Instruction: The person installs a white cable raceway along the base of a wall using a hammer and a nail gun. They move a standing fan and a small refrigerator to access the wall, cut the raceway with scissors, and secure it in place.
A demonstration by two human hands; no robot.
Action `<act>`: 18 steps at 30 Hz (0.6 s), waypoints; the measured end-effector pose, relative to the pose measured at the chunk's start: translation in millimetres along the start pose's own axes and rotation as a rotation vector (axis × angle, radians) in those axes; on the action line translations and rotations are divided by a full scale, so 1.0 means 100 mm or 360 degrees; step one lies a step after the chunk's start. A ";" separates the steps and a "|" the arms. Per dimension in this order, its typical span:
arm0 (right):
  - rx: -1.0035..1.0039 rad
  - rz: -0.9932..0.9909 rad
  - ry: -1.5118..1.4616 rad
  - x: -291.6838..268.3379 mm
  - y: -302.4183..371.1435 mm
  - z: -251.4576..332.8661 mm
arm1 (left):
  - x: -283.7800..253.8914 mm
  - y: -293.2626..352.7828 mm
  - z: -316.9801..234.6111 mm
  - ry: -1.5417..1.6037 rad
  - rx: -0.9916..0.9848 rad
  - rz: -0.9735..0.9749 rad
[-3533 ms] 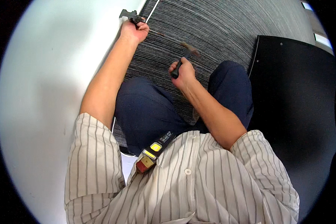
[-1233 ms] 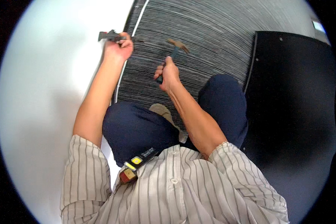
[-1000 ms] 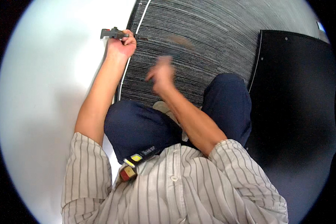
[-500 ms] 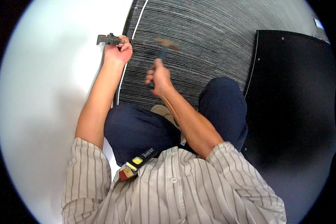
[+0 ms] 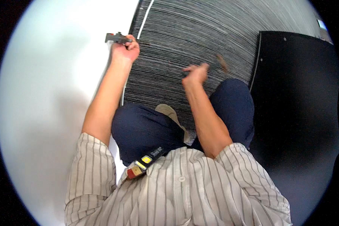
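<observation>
Beside the white wall, my left hand (image 5: 126, 52) is closed around a dark grey tool with a hooked end and a small red mark (image 5: 116, 38). The tool points left and its far end shows against the wall; part of it is hidden in my fingers. My right hand (image 5: 196, 74) grips a hammer (image 5: 222, 63) by its dark handle, out over the carpet near my right knee. Motion blurs the hammer's head, which is tilted to the right. A gap of carpet separates the two hands. Close by my left hand runs a thin white cable (image 5: 145, 19).
The white wall (image 5: 45, 94) fills the left side, with a dark strip along its foot. Grey striped carpet (image 5: 158, 75) lies between my knees and beyond. A large black panel (image 5: 297, 86) stands at the right. A small light-bearing device (image 5: 146, 160) hangs at my shirt front.
My right hand has swung the hammer to the right, away from the left hand. In the picture, the left hand and its tool sit slightly farther right.
</observation>
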State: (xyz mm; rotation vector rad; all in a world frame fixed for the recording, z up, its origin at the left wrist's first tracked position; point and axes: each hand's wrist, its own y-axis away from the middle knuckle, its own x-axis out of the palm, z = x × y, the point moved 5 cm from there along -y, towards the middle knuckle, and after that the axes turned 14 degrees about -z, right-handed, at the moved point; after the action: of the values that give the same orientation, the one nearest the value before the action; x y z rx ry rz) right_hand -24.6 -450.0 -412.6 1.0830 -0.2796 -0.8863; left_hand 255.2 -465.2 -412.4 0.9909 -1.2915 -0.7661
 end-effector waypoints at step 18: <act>0.0152 0.0679 0.0433 0.13 0.21 -0.39 | 0.02 0.09 0.12 0.0038 0.0028 0.0005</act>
State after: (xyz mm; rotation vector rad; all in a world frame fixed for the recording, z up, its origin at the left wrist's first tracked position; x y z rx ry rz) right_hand 16.9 -430.4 -416.1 1.1616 -0.3124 -0.3430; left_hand 243.0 -465.2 -403.5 1.0091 -1.2809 -0.7395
